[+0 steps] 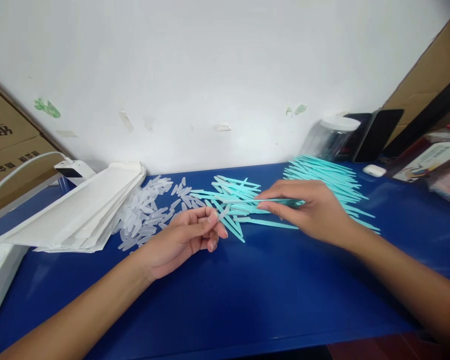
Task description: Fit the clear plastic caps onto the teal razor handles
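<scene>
My left hand (195,230) pinches a small translucent blade cap (223,213) between thumb and fingertips, with the cap pointing up and right. Across from it, my right hand (303,205) is closed on a slim teal eyebrow razor (243,201), held nearly level with one end toward my left hand. Cap and razor are apart. Beneath and behind both hands is a loose, crossed pile of teal razors (243,186). A heap of translucent caps (144,212) lies left of my left hand. Beyond my right hand sits a neater stack of teal razors (322,172), partly hidden by that hand.
White paper sleeves (86,200) are stacked on the blue table (217,305) at left, near a white device with a cable (75,170) and a power strip (3,280). At right are a lidded clear jar (332,137), a phone (378,135) and a bottle (431,155). A wall stands behind.
</scene>
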`<state>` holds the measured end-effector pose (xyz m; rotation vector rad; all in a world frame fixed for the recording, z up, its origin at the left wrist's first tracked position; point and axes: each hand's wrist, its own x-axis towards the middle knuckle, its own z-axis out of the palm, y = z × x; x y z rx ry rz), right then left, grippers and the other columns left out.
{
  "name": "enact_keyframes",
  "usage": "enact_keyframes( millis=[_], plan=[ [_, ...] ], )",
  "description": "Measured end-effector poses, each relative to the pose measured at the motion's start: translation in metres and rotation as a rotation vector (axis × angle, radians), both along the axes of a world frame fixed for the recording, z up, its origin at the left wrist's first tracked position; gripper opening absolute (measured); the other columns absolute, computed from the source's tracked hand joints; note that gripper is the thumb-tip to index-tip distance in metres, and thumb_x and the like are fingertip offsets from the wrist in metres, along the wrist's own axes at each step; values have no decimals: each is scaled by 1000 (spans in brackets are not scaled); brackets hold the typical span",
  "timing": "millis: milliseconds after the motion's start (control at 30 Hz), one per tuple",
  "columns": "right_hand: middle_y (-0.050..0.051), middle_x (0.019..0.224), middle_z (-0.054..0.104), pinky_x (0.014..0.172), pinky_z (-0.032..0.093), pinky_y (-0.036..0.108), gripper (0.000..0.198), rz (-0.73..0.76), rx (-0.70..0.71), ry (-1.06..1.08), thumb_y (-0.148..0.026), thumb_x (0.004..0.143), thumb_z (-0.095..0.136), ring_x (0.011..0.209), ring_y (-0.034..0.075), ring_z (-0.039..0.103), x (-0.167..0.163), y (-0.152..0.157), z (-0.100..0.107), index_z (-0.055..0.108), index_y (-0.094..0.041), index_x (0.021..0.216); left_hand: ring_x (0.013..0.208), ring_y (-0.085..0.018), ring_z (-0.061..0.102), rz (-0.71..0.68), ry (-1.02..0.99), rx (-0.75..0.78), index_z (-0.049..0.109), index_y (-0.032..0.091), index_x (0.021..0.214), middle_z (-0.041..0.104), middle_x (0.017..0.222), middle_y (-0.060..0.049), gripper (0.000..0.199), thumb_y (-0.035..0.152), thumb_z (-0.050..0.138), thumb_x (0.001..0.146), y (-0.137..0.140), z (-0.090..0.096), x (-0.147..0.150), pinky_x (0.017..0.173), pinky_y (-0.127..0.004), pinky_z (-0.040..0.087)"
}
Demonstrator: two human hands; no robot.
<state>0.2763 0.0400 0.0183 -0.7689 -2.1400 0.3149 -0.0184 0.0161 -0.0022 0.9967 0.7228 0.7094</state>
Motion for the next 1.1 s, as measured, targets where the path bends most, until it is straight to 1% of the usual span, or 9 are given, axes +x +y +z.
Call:
enact_keyframes(
  millis=[100, 233, 467, 567, 667, 767, 900, 1100],
  plan=[
    [3, 92, 82, 66, 57, 28, 6, -18, 15, 2, -24, 96, 78, 78, 16, 75, 0, 0, 0, 83, -22, 100, 67, -10, 58, 18, 32, -19, 63, 18, 95, 71, 89, -3, 25, 39, 73, 101, 1, -2, 0, 67, -23, 48],
    [3, 91, 82, 63, 56, 28, 6, -22, 30, 3, -24, 96, 79, 77, 17, 74, 1, 0, 1, 83, -22, 100, 67, -9, 59, 38, 71, -23, 68, 16, 96, 71, 91, -3, 31, 45, 69, 103, 3, -4, 0, 65, -23, 48],
    [4, 93, 82, 62, 56, 30, 13, 31, 62, 8, -21, 95, 79, 74, 17, 73, 3, -1, 3, 83, -23, 107, 64, -9, 61, 147, 48, -57, 68, 17, 95, 74, 94, -3, 26, 42, 76, 99, 3, -2, 0, 61, -22, 48],
    [4, 94, 83, 63, 56, 30, 16, 51, 75, -2, -19, 95, 79, 76, 18, 73, 4, -1, 3, 83, -24, 110, 63, -8, 60, 140, 71, -42, 72, 15, 94, 73, 92, -3, 32, 46, 73, 101, 3, -2, 0, 62, -21, 49],
    [4, 94, 83, 63, 56, 30, 16, 71, 85, -2, -20, 96, 78, 76, 18, 73, 4, -2, 2, 83, -24, 110, 63, -8, 61, 123, 75, -28, 73, 15, 95, 73, 93, -3, 32, 47, 73, 100, 3, -3, 0, 62, -21, 49],
    [4, 92, 83, 61, 55, 30, 13, 69, 77, 1, -21, 96, 78, 74, 17, 72, 2, -3, 2, 82, -24, 108, 62, -8, 60, 113, 99, -14, 73, 16, 94, 71, 86, -3, 34, 50, 73, 99, 2, -2, 1, 61, -22, 49],
    [5, 93, 82, 62, 56, 30, 13, 61, 67, -13, -22, 97, 77, 74, 17, 72, 0, -5, 3, 82, -24, 108, 59, -9, 57, 131, 169, 4, 70, 16, 89, 66, 75, -1, 43, 58, 71, 98, -1, -1, 3, 59, -22, 47],
    [4, 92, 83, 64, 59, 30, 8, 33, -3, 9, -25, 97, 77, 76, 18, 74, -3, -8, 4, 83, -25, 101, 56, -7, 52, 256, 206, 107, 57, 19, 86, 67, 77, 2, 42, 56, 75, 96, -6, 1, 10, 56, -21, 41]
  ],
)
